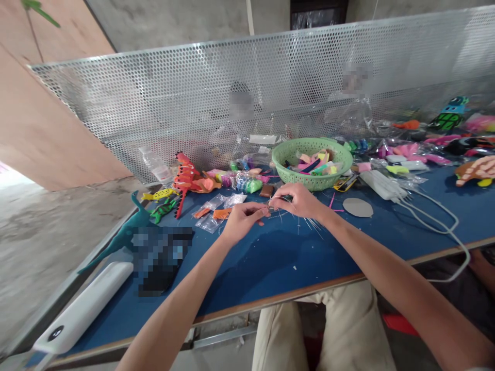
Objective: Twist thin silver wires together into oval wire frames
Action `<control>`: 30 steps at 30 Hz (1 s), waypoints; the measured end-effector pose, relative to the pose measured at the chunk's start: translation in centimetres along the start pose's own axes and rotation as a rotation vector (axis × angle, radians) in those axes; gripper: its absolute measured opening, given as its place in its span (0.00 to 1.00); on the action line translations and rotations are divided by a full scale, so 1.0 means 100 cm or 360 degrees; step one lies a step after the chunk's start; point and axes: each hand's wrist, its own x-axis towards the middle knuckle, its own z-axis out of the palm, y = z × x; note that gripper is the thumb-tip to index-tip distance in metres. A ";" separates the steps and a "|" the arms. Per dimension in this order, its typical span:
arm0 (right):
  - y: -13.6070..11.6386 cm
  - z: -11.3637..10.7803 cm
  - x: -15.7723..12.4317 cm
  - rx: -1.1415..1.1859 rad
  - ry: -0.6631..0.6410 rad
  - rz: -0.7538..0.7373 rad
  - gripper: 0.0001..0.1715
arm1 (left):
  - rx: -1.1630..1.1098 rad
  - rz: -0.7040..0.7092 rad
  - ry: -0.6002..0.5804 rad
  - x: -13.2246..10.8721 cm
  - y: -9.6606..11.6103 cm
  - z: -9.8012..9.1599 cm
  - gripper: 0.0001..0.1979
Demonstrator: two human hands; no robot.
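Observation:
My left hand (pixel 246 220) and my right hand (pixel 294 200) meet over the blue table (pixel 263 278), fingertips almost touching. Both are closed on thin wires, which stick out around the right fingers. More thin wires (pixel 314 226) lie on the table just right of my right hand. A small brown block (pixel 266 190) sits just behind the hands. Left of my left hand lie orange pieces (pixel 221 214) in clear plastic bags. The exact shape of what the fingertips pinch is too small to make out.
Behind the hands stands a green basket (pixel 313 180) of colored pieces. A grey disc (pixel 358 207), white power strip (pixel 381 185) and cables lie right. Red figure (pixel 187 178), teal dinosaur (pixel 126 226), dark phone (pixel 164 263) and white device (pixel 85 306) are left. A perforated metal screen (pixel 174 98) runs behind.

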 end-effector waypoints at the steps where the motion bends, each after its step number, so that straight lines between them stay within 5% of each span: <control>1: 0.001 -0.001 0.000 0.0054 -0.0010 -0.0007 0.16 | -0.0040 -0.0024 -0.0039 0.000 0.000 -0.001 0.16; 7: 0.003 0.000 -0.001 0.0259 0.0043 -0.0082 0.12 | -0.0286 -0.0264 -0.0143 0.001 -0.008 -0.006 0.20; 17: -0.003 -0.021 -0.001 0.0402 -0.0554 -0.0022 0.12 | -0.0417 -0.0488 -0.0438 -0.003 -0.003 -0.010 0.17; 30: 0.005 0.017 -0.002 0.0876 -0.0201 0.0304 0.14 | -0.0598 -0.0609 -0.0519 -0.005 -0.001 -0.005 0.16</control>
